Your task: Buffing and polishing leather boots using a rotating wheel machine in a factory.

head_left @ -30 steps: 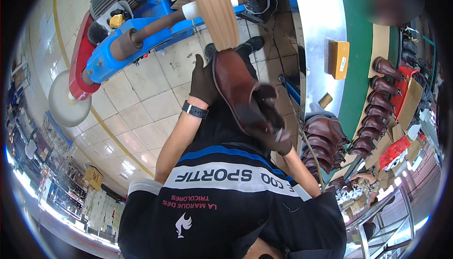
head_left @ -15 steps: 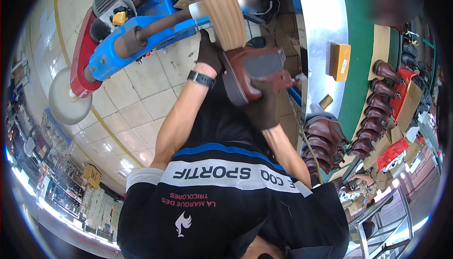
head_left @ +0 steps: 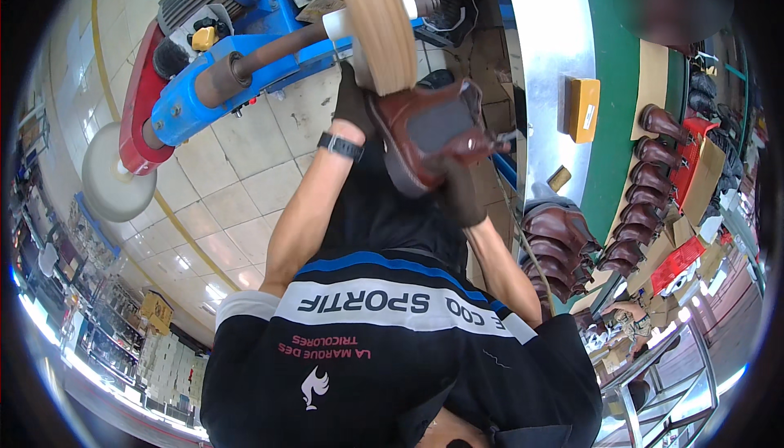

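Note:
A brown leather boot (head_left: pixel 402 139) with a dark grey side panel lies tilted between my gloved hands, below a pale buffing wheel (head_left: pixel 377 27). The wheel's lower edge meets the boot's upper side, or lies very close to it. My left hand (head_left: pixel 351 101), in a dark glove, grips the boot's left end; some of its fingers are hidden behind the boot and one points up beside the wheel. Gloved too, my right hand (head_left: pixel 462 195) is closed round the boot's lower right part.
The wheel's shaft runs to a blue machine (head_left: pixel 192 93) with a second, grey-white wheel (head_left: pixel 118 172) at left. On the right are a metal-topped bench (head_left: pixel 555 31), a yellow box (head_left: pixel 584 111), stacked brown boots (head_left: pixel 555 231) and a row of boots (head_left: pixel 651 178).
The boot has turned slightly in my hands, and its open top end tilts more toward the wheel. My right hand has shifted a little down.

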Tool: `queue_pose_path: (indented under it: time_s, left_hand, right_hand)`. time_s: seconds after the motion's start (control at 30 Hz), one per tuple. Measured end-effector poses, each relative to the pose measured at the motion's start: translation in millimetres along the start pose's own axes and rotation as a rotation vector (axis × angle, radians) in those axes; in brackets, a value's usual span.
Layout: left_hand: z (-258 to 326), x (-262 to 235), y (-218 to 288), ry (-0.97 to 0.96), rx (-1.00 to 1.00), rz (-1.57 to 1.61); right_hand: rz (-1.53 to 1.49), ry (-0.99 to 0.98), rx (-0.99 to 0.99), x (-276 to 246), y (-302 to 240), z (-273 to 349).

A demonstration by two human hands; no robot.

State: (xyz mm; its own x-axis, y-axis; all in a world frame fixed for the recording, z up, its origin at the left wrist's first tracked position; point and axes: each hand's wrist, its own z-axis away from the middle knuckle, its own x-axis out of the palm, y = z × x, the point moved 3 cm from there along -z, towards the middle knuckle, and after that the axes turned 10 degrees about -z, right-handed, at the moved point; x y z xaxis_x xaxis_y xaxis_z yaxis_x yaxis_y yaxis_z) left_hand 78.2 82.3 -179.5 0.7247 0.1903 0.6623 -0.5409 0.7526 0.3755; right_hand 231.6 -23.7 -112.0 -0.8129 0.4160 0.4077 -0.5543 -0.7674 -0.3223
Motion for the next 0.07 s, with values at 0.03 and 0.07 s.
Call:
queue_pose_path:
  time_s: [0.03, 0.07]
  left_hand:
    - [4, -8, -4, -0.006, -0.11, 0.404]
    - [6, -25, -16, -0.39, -0.05, 0.749]
  right_hand:
    - [0.247, -0.012, 0.053, -1, 6, 11]
    - [0.241, -0.024, 0.056, 2, 9, 8]
